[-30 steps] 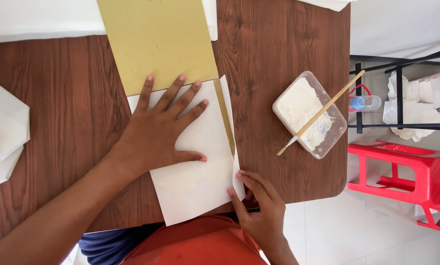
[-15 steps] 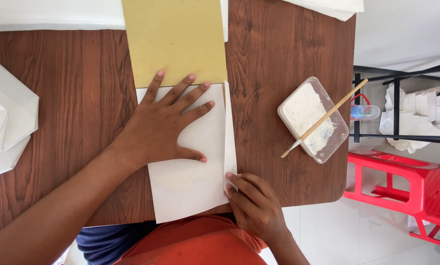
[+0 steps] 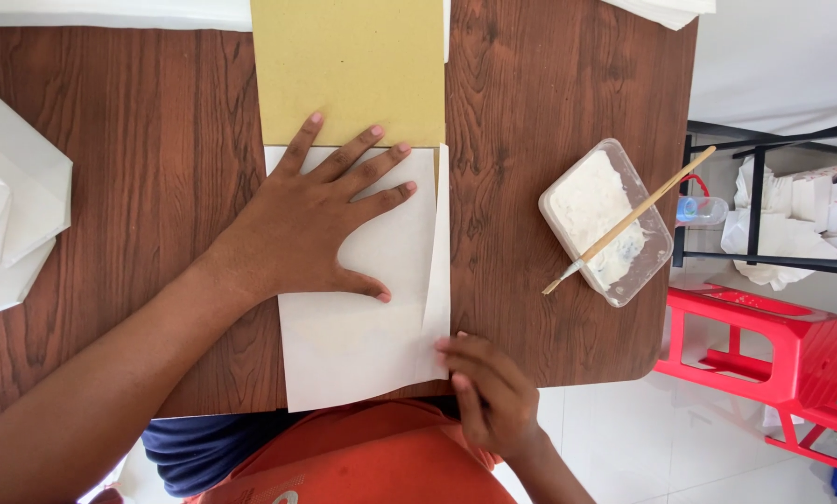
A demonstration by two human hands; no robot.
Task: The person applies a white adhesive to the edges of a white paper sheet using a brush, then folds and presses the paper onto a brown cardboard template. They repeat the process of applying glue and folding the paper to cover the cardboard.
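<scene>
Head view: the left hand (image 3: 311,224) lies flat, fingers spread wide, pressing a white sheet (image 3: 362,322) onto the wooden bench (image 3: 138,168); it holds nothing. The sheet sits near the bench's near edge, its far edge touching a tan card (image 3: 348,65) that runs off the far side. A narrow folded strip runs along the sheet's right edge. The right hand (image 3: 488,397) has its fingertips curled against that fold's near corner, perhaps pinching it; the view is unclear. To the right stands a clear tub (image 3: 607,224) of white paste with a brush (image 3: 628,222) across it. White paper (image 3: 12,201) lies at the left. Off the bench, right, is a red stool (image 3: 773,341).
</scene>
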